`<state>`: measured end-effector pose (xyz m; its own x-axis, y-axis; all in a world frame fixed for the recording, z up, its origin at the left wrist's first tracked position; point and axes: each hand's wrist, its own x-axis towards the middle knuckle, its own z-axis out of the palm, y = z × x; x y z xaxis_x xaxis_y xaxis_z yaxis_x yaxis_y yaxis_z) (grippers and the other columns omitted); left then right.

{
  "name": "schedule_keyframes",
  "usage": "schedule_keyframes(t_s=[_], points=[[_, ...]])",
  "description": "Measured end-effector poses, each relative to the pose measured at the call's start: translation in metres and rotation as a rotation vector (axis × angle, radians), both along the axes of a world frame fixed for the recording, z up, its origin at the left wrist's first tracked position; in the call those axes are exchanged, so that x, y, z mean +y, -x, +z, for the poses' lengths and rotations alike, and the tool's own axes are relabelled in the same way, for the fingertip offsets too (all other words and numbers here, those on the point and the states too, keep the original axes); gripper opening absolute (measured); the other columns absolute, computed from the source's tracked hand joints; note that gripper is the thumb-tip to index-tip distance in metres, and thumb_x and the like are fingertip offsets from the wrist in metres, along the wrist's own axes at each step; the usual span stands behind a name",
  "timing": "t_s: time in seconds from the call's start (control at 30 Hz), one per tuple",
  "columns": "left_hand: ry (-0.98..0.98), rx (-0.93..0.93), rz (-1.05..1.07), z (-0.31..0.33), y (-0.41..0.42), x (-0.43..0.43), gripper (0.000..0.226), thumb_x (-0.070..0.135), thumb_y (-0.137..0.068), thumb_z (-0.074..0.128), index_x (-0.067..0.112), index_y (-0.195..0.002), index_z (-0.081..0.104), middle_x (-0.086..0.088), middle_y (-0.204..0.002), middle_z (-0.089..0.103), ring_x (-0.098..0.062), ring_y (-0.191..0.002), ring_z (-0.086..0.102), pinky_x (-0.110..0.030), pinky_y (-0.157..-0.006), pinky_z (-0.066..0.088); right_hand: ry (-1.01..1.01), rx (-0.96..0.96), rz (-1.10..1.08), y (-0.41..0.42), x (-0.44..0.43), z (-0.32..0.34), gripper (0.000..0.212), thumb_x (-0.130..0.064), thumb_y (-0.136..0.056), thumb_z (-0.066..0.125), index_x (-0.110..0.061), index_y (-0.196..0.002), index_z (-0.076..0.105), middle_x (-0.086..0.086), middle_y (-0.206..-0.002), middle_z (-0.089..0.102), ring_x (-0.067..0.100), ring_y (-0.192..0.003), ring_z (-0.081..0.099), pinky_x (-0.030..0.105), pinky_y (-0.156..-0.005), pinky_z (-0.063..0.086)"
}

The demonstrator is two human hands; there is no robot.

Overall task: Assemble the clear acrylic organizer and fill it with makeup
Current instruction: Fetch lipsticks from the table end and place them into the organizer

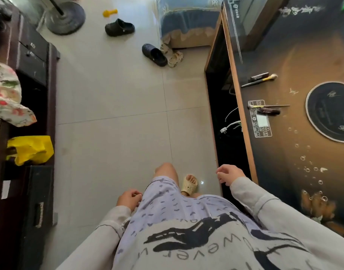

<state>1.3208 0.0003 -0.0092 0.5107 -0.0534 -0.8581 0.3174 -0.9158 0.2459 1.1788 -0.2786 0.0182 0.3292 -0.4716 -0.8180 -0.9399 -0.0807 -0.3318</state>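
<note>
Standing, looking down, both arms hanging. My left hand point(129, 198) is hanging by my thigh, fingers loosely curled, holding nothing. My right hand point(228, 174) is hanging just beside the edge of the table point(296, 61), also loose and empty.

What looks like the clear acrylic organizer point(243, 24) is sitting on the table well ahead of my right hand, at the far end. Makeup is lying between it and that hand: a makeup brush point(262, 80) with a dark tube point(259, 76) just beside it, and nearer, a thin stick point(274, 106) and a second dark tube point(269, 111).

My guess is the acrylic is stiff, light, slick and easily scratched, and it may crack if squeezed, so I'm planning to take it by the edges with both hands. The brush goes by its handle. The tubes are small and likely to roll, so I'm pinching them mid-body.
</note>
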Motion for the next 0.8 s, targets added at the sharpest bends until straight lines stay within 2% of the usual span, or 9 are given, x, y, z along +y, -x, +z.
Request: schedule_keyframes(t_s=[0.07, 0.17, 0.3, 0.4, 0.47, 0.57, 0.63, 0.73, 0.8], points=[[0.002, -0.004, -0.038, -0.001, -0.027, -0.02, 0.015, 0.001, -0.085, 0.05, 0.009, -0.079, 0.061, -0.011, -0.076, 0.059, -0.02, -0.058, 0.049, -0.023, -0.066, 0.039, 0.003, 0.004, -0.017, -0.011, -0.011, 0.0, 0.024, -0.005, -0.09, 0.049, 0.003, -0.109, 0.062, 0.019, -0.096, 0.065, 0.019, -0.079, 0.055, 0.014, -0.055, 0.037], [0.02, 0.0, -0.102, -0.002, -0.073, -0.056, 0.013, 0.0, -0.086, 0.049, 0.009, -0.083, 0.058, -0.007, -0.07, 0.058, -0.012, -0.054, 0.048, -0.022, -0.05, 0.036, -0.004, 0.021, -0.094, -0.028, -0.027, -0.005, 0.024, -0.005, -0.089, 0.049, 0.002, -0.108, 0.062, 0.011, -0.088, 0.059, 0.019, -0.078, 0.055, 0.018, -0.056, 0.039], [0.052, 0.008, -0.29, -0.001, -0.137, -0.114, 0.016, -0.001, -0.085, 0.048, 0.01, -0.082, 0.059, -0.012, -0.082, 0.058, -0.016, -0.057, 0.05, -0.022, -0.052, 0.037, -0.018, 0.058, -0.244, -0.048, -0.04, -0.012, 0.021, -0.004, -0.088, 0.05, 0.001, -0.102, 0.064, 0.009, -0.086, 0.058, 0.02, -0.075, 0.055, 0.017, -0.056, 0.039], [0.07, -0.01, -0.457, 0.004, -0.185, -0.163, 0.019, 0.002, -0.085, 0.049, 0.007, -0.095, 0.064, -0.01, -0.086, 0.06, -0.021, -0.074, 0.054, -0.023, -0.064, 0.04, -0.015, 0.1, -0.412, -0.058, -0.041, -0.017, 0.017, -0.003, -0.088, 0.05, -0.008, -0.077, 0.061, 0.009, -0.076, 0.059, 0.017, -0.058, 0.054, 0.01, -0.047, 0.037], [0.095, -0.012, -0.58, 0.012, -0.212, -0.201, 0.018, 0.002, -0.086, 0.048, 0.009, -0.094, 0.062, -0.009, -0.085, 0.058, -0.02, -0.066, 0.055, -0.02, -0.053, 0.04, -0.028, 0.129, -0.504, -0.061, -0.037, -0.02, 0.025, -0.002, -0.087, 0.05, -0.013, -0.065, 0.054, 0.01, -0.074, 0.059, 0.016, -0.054, 0.052, 0.009, -0.048, 0.041], [0.143, -0.029, -0.728, 0.022, -0.243, -0.255, 0.015, 0.0, -0.087, 0.046, 0.012, -0.086, 0.054, -0.004, -0.069, 0.054, -0.002, -0.04, 0.052, -0.009, -0.037, 0.034, -0.038, 0.175, -0.615, -0.068, -0.028, -0.019, 0.016, -0.004, -0.087, 0.052, -0.006, -0.077, 0.064, 0.014, -0.09, 0.063, 0.028, -0.082, 0.06, 0.029, -0.077, 0.046], [0.151, -0.034, -0.83, 0.025, -0.255, -0.287, 0.017, -0.001, -0.088, 0.045, 0.012, -0.089, 0.055, -0.001, -0.065, 0.051, -0.002, -0.04, 0.051, -0.007, -0.036, 0.032, -0.026, 0.187, -0.701, -0.071, -0.025, -0.017, 0.019, -0.009, -0.088, 0.054, 0.0, -0.098, 0.068, 0.016, -0.106, 0.067, 0.03, -0.103, 0.06, 0.03, -0.088, 0.044], [0.158, -0.036, -0.897, 0.027, -0.266, -0.323, 0.017, -0.002, -0.088, 0.045, 0.012, -0.088, 0.055, 0.001, -0.062, 0.05, 0.004, -0.031, 0.05, -0.006, -0.034, 0.031, -0.033, 0.174, -0.803, -0.075, -0.024, -0.018, 0.022, -0.01, -0.088, 0.055, -0.001, -0.105, 0.067, 0.016, -0.113, 0.067, 0.03, -0.107, 0.06, 0.029, -0.091, 0.045], [0.132, -0.021, -0.964, 0.026, -0.264, -0.341, 0.016, 0.0, -0.088, 0.045, 0.013, -0.087, 0.054, 0.002, -0.062, 0.05, 0.001, -0.036, 0.051, -0.01, -0.039, 0.034, -0.06, 0.163, -0.869, -0.077, -0.028, -0.022, 0.02, -0.008, -0.088, 0.054, -0.001, -0.102, 0.067, 0.017, -0.107, 0.068, 0.023, -0.09, 0.065, 0.026, -0.077, 0.048]])
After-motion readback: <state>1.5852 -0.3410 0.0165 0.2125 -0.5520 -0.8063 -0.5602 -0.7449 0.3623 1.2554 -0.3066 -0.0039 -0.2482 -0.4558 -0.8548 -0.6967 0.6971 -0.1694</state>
